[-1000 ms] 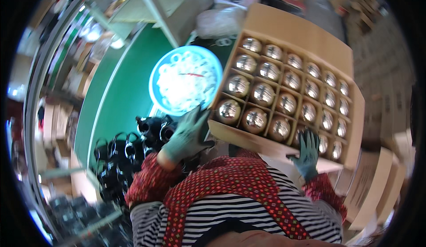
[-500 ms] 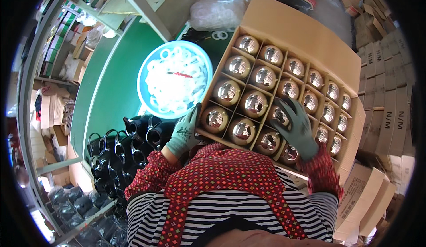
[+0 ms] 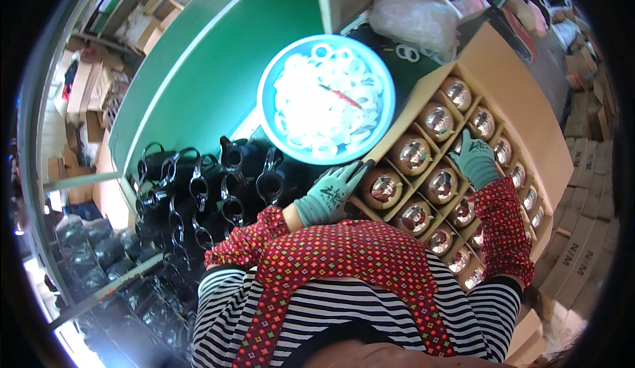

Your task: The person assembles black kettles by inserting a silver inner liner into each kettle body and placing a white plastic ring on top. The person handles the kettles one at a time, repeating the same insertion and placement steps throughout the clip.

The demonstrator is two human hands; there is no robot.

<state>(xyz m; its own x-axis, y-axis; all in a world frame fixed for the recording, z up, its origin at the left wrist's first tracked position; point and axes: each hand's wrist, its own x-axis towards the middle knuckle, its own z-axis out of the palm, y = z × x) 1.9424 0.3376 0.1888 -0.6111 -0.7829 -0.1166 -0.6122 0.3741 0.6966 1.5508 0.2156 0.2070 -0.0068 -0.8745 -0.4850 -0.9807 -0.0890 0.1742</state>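
A cardboard box (image 3: 508,70) with its flap up is split by dividers into cells, each with a mirror-shiny, rose-gold ball (image 3: 411,155). My right hand (image 3: 476,161), in a green glove with dark fingertips, reaches into a cell in the upper part of the box. Its fingers curve round a shiny ball (image 3: 457,144), which they partly hide. Against the box's left corner lies my left hand (image 3: 329,194), gloved alike, its fingers stretched along the edge and holding no ball.
A light-blue basin (image 3: 266,126) of white rings stands on the green tabletop (image 3: 192,83). Black glossy handled vessels (image 3: 231,169) crowd the left, near my left forearm. A clear bag (image 3: 413,20) lies behind the box. Stacked cartons (image 3: 589,216) line the right.
The view has shifted, so box and basin sit further right. My right hand has moved from a ball near the middle to a cell further up. The left hand stays at the box corner.
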